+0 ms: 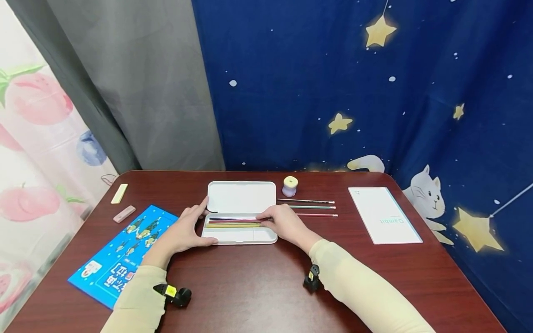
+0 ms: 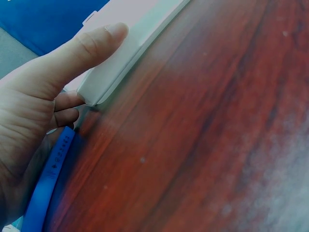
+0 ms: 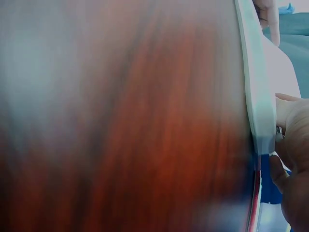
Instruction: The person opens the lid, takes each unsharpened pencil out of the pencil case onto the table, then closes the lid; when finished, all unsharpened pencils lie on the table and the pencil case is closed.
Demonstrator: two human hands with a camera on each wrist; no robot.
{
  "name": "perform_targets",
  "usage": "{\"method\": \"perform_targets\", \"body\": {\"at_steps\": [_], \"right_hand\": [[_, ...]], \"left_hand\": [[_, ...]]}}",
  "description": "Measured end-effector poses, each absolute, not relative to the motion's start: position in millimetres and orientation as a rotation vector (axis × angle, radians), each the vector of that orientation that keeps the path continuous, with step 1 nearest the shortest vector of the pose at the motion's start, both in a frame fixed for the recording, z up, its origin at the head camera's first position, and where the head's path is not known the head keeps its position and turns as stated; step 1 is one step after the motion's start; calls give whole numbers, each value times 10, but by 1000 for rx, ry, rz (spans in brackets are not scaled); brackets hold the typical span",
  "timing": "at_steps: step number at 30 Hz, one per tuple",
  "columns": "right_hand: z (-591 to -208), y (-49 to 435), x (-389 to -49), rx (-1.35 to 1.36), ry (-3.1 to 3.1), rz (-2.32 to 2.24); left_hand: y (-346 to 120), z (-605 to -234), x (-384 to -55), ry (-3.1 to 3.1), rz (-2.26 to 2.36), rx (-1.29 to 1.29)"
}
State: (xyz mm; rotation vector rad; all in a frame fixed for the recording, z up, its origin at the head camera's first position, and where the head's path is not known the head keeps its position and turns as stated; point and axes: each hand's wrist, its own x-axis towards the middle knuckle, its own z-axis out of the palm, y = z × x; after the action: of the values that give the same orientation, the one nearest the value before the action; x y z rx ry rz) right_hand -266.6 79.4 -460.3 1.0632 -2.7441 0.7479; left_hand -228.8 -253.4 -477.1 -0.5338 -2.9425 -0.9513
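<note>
An open white pencil case (image 1: 241,196) lies on the table with its lid folded back. Several coloured pencils (image 1: 233,225), yellow ones nearest me, lie lengthwise in its tray. My left hand (image 1: 185,231) grips the case's left end; in the left wrist view the thumb (image 2: 99,46) lies over the case and other fingers curl at its side. My right hand (image 1: 287,224) reaches over the tray's right end and pinches a pencil by its end; the fingertips are partly hidden. In the right wrist view, the right hand (image 3: 297,145) is beside the case's edge (image 3: 260,96).
Right of the case lie a black pencil (image 1: 306,201), a green pencil (image 1: 314,207) and a red pencil (image 1: 318,214). A small yellow-and-lilac container (image 1: 290,186) stands behind. A white booklet (image 1: 385,215) is rightmost; a blue booklet (image 1: 125,254), pink eraser (image 1: 124,214) and cream bar (image 1: 119,194) are left.
</note>
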Motion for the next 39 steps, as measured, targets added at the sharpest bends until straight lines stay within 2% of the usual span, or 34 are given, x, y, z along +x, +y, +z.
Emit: {"method": "perform_targets", "body": {"at_steps": [6, 16, 23, 39], "right_hand": [[-4611, 794, -2660, 1030, -2682, 760], [-4560, 1015, -2679, 771, -2671, 1146], [-4528, 1354, -2681, 703, -2654, 1284], [-4597, 2306, -2633, 535, -2732, 1150]], "left_hand": [[-2517, -4764, -2288, -2944, -945, -537], [-2507, -4771, -2290, -2947, -951, -530], [-2523, -4788, -2285, -2949, -949, -522], [-2522, -4766, -2283, -2939, -941, -534]]}}
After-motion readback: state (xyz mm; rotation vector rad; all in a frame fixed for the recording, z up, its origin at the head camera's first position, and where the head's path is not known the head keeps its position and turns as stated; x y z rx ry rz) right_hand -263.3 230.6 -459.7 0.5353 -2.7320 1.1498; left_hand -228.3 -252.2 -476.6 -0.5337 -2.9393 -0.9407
